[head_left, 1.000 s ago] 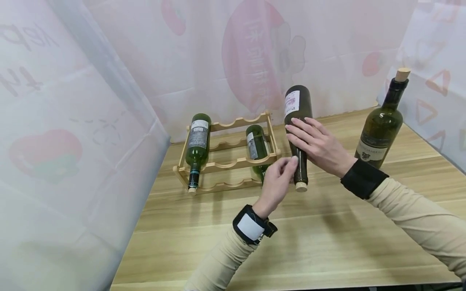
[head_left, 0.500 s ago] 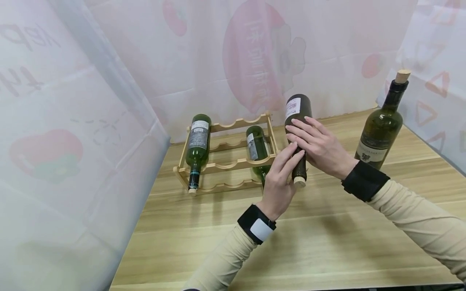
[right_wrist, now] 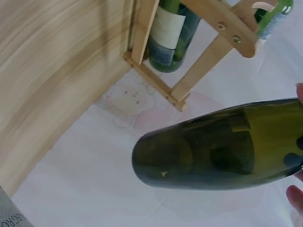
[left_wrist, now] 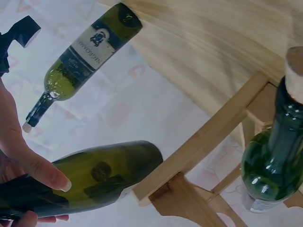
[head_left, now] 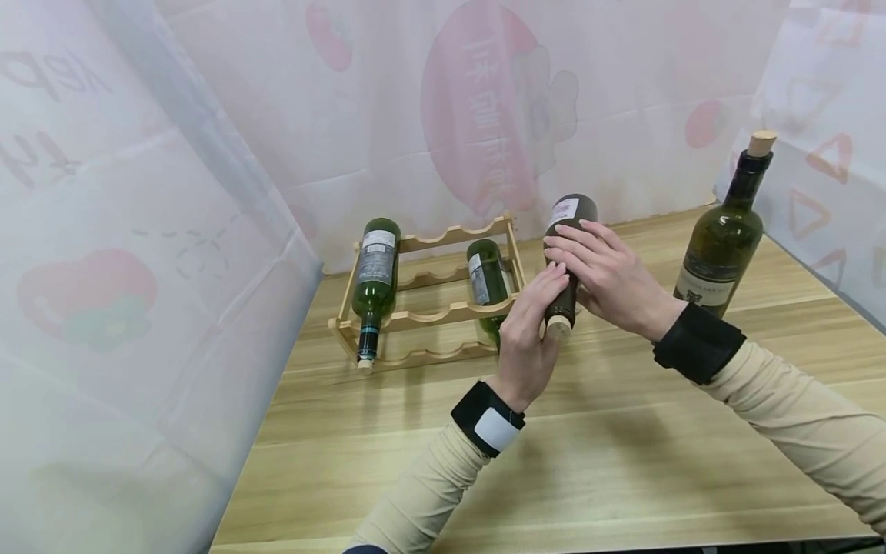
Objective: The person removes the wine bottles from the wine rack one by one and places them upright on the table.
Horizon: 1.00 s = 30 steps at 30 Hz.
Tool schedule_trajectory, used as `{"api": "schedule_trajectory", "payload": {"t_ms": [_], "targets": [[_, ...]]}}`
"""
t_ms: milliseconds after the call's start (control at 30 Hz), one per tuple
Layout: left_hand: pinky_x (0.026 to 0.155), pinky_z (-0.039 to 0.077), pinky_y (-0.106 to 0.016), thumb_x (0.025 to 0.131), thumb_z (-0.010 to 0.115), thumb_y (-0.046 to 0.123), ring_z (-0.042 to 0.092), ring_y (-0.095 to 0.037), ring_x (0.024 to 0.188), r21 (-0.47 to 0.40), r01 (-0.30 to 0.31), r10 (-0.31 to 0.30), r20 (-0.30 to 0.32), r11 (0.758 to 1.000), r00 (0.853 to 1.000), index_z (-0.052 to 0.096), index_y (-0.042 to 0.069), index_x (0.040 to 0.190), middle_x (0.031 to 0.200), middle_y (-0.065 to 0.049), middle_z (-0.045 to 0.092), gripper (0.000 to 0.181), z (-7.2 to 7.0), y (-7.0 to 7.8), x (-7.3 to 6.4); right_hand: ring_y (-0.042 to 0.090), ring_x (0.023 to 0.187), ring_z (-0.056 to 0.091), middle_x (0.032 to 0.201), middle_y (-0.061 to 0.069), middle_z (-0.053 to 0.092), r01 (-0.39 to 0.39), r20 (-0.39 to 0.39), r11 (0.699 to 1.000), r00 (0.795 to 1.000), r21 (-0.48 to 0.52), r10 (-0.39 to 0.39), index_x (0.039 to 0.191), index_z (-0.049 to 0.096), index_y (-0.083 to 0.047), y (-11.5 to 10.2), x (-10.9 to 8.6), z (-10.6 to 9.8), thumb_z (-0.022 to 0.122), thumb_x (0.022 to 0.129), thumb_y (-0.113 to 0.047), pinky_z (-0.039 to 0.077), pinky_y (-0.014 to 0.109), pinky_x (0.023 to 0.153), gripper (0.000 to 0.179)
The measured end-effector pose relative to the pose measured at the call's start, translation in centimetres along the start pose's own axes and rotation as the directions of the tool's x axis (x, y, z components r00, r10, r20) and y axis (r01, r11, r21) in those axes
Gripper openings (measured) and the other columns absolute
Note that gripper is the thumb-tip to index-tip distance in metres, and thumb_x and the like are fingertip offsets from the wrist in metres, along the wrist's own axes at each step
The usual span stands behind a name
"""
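Observation:
A dark green wine bottle (head_left: 583, 211) with a cork (head_left: 557, 327) in its neck is held in the air, right of a wooden wine rack (head_left: 443, 315). Its neck points toward me and its base points away. My right hand (head_left: 612, 281) grips the body, fingers laid across the top. Along the neck, my left hand (head_left: 526, 338) holds it from the left side, thumb hidden in the head view. The right wrist view shows the bottle's base end beside the rack's wooden frame (right_wrist: 203, 70). In the left wrist view a thumb (left_wrist: 47, 175) presses on the bottle.
One green bottle (head_left: 377, 265) lies on the rack's upper tier at the left, its corked neck toward me. Another bottle (head_left: 487, 273) lies lower at the right. A corked bottle (head_left: 723, 238) stands upright on the wooden table (head_left: 623, 469), right of my right hand. Printed curtains enclose the back and sides.
My left hand has moved up from beside the neck to lie along it. The bottle's base has come down, and its neck has shifted slightly up and left. The rack has not moved.

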<state>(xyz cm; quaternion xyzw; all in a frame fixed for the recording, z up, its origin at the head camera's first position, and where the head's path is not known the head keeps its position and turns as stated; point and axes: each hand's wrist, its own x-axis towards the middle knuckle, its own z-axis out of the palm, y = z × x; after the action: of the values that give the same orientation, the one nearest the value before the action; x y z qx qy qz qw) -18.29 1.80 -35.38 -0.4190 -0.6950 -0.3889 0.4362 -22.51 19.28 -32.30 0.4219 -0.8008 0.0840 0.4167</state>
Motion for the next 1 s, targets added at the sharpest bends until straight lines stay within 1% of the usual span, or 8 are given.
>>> {"api": "schedule_trajectory", "payload": {"t_ms": [233,400,567,800,1000], "targets": [[0.109,0.043,-0.03,0.092,0.06,0.001,0.057,-0.028,0.125,-0.009,0.006,-0.006,-0.017,1.0,1.0,0.056,-0.004,0.122,0.127,-0.021,0.061,0.03,-0.4,0.2,0.9,0.038,0.12,0.055,0.125,0.02,0.063,-0.04,0.014,0.998,0.999,0.049,0.039,0.123,0.059,0.006,-0.4,0.4,-0.6,0.081,0.062,0.0,0.035,0.051,0.108,0.065],[0.107,0.045,-0.029,0.093,0.057,-0.002,0.059,-0.027,0.122,-0.014,0.006,-0.006,-0.03,1.0,1.0,0.055,-0.005,0.121,0.125,-0.021,0.062,0.028,-0.6,0.3,1.4,0.039,0.118,0.056,0.123,0.021,0.063,-0.05,0.023,0.997,0.999,0.058,0.049,0.122,0.058,0.006,-0.5,0.7,-1.0,0.08,0.06,0.003,0.037,0.05,0.106,0.066],[0.106,0.045,-0.027,0.092,0.059,-0.003,0.06,-0.026,0.12,-0.01,0.015,-0.015,-0.032,1.0,0.999,0.055,-0.005,0.121,0.123,-0.02,0.063,0.03,-0.7,0.4,1.8,0.038,0.118,0.056,0.122,0.022,0.063,-0.071,0.046,0.996,0.997,0.054,0.068,0.122,0.058,0.006,-0.6,0.8,-1.3,0.08,0.056,0.003,0.036,0.05,0.106,0.07],[0.106,0.045,-0.025,0.092,0.061,0.0,0.061,-0.027,0.118,-0.017,0.039,-0.04,-0.024,0.999,0.999,0.054,-0.006,0.123,0.122,-0.021,0.063,0.032,-0.8,0.4,2.2,0.038,0.117,0.056,0.119,0.02,0.064,-0.09,0.066,0.994,0.994,0.059,0.086,0.12,0.057,0.005,-0.7,0.9,-1.6,0.085,0.058,0.0,0.036,0.049,0.106,0.069],[0.104,0.046,-0.024,0.089,0.066,0.005,0.061,-0.026,0.119,-0.046,0.066,-0.067,-0.021,0.997,0.998,0.055,-0.007,0.122,0.121,-0.021,0.063,0.037,-0.7,0.3,2.6,0.037,0.112,0.058,0.117,0.019,0.065,-0.106,0.076,0.992,0.992,0.062,0.101,0.119,0.058,0.004,-0.6,1.0,-1.8,0.089,0.058,-0.009,0.037,0.049,0.103,0.07]]}}
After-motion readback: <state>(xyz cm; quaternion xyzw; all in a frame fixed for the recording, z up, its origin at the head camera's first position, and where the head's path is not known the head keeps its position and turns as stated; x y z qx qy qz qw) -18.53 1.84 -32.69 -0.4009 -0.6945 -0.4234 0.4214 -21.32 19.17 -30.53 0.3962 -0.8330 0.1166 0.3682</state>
